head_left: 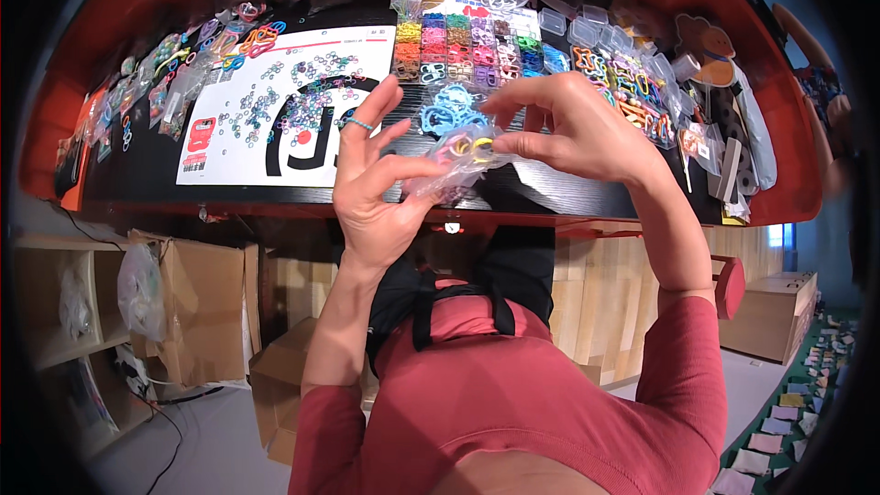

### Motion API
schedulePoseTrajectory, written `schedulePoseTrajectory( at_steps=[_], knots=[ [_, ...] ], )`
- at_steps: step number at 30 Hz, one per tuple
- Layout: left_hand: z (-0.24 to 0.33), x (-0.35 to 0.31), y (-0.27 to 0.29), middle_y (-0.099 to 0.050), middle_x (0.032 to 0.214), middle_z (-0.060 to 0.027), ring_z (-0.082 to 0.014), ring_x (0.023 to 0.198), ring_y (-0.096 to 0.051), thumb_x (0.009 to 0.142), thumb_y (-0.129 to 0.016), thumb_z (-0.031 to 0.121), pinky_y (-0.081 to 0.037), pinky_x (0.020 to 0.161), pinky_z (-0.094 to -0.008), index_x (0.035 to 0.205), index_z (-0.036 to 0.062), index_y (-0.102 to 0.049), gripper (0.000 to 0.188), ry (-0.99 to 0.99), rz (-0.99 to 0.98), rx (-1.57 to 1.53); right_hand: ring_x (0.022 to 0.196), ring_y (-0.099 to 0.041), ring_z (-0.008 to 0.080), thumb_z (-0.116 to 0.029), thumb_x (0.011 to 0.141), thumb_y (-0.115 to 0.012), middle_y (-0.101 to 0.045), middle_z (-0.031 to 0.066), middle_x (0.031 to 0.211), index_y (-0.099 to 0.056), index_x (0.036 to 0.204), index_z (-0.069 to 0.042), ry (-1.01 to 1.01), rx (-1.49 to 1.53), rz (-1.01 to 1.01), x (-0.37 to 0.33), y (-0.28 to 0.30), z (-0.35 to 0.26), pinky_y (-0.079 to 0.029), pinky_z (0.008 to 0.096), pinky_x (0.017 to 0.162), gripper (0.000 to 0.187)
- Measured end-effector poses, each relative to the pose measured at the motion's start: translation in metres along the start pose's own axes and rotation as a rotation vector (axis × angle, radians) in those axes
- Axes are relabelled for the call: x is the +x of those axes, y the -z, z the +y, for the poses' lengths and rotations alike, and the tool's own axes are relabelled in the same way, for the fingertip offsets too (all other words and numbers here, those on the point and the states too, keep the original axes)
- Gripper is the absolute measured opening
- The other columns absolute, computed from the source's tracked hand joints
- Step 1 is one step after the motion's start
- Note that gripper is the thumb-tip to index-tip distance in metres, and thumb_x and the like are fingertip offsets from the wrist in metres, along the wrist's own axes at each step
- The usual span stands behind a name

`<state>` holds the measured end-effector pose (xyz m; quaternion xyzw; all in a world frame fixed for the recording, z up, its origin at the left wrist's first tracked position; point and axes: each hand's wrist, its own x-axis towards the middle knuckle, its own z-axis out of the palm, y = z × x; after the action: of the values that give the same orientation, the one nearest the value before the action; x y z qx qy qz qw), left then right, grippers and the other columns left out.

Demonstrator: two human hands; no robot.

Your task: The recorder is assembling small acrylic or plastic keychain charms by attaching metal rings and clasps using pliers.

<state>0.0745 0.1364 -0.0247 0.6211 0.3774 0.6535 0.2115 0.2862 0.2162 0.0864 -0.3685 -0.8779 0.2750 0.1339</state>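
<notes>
Above the near edge of the black table, a small clear plastic bag (451, 168) with pink and yellow ring-shaped pieces is between my hands. My left hand (378, 188) grips the bag's left side between thumb and fingers, its other fingers raised; a beaded ring sits on one. From the right, my right hand (579, 128) pinches the bag's upper end, thumb beside a yellow piece (483, 148). Whether the fingertips also hold that piece I cannot tell. Just behind the bag lies a pile of light blue clips (451, 110), partly covered by plastic.
A compartment box (458, 46) of coloured clips stands at the back. Small rings (316, 96) are scattered over a white printed sheet (229, 165) on the left. Bagged colourful pieces (632, 101) and small clear boxes (587, 32) crowd the right. A raised red rim (796, 156) borders the table.
</notes>
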Motion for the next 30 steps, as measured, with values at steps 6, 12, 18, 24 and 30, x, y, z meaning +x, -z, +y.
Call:
schedulePoseTrajectory(
  at_steps=[6,12,18,24,30],
  knots=[
    [0.012,0.012,-0.005,-0.044,0.152,-0.0221,-0.0369,0.140,-0.044,0.065,-0.077,-0.002,-0.042,0.106,-0.0473,0.083,0.0096,-0.076,0.021,-0.056,-0.139,0.236,0.065,-0.062,0.0089,-0.006,0.084,-0.072,-0.070,0.0075,0.074,-0.072,0.091,0.002,-0.076,0.195,0.154,0.007,-0.002,0.000,-0.050,0.0267,0.061,0.011],
    [0.015,0.013,-0.014,-0.038,0.154,-0.0255,-0.0436,0.144,-0.036,0.068,-0.075,-0.005,-0.035,0.114,-0.0479,0.076,0.0002,-0.068,0.012,-0.083,-0.153,0.442,0.063,-0.059,0.0065,-0.011,0.083,-0.075,-0.070,0.0047,0.075,-0.072,0.094,0.003,0.017,0.175,0.156,0.031,-0.020,-0.020,-0.049,0.0257,0.057,0.018],
    [0.012,0.009,-0.021,-0.035,0.154,-0.0303,-0.0434,0.140,-0.041,0.071,-0.076,-0.004,-0.040,0.111,-0.0449,0.078,-0.0022,-0.068,0.011,-0.007,-0.125,0.316,0.060,-0.057,0.0049,-0.010,0.085,-0.076,-0.068,0.0030,0.073,-0.071,0.090,0.004,0.014,0.406,0.266,0.039,-0.055,-0.014,-0.046,0.0228,0.053,0.016],
    [0.009,0.004,-0.015,-0.038,0.152,-0.0293,-0.0418,0.132,-0.051,0.071,-0.076,-0.002,-0.047,0.103,-0.0420,0.083,0.0009,-0.070,0.014,0.014,-0.116,0.267,0.066,-0.056,0.0023,-0.006,0.088,-0.070,-0.064,-0.0010,0.073,-0.067,0.087,0.002,-0.011,0.530,0.300,0.055,-0.047,-0.012,-0.045,0.0207,0.057,0.008],
    [0.008,-0.008,-0.013,-0.050,0.144,-0.0225,-0.0341,0.120,-0.063,0.074,-0.076,-0.004,-0.056,0.092,-0.0388,0.086,0.0032,-0.072,0.015,0.107,0.032,0.074,0.067,-0.060,0.0063,-0.012,0.089,-0.071,-0.067,0.0014,0.076,-0.068,0.090,0.001,-0.017,0.545,0.243,0.070,-0.015,0.002,-0.048,0.0219,0.063,0.013]
  ],
)
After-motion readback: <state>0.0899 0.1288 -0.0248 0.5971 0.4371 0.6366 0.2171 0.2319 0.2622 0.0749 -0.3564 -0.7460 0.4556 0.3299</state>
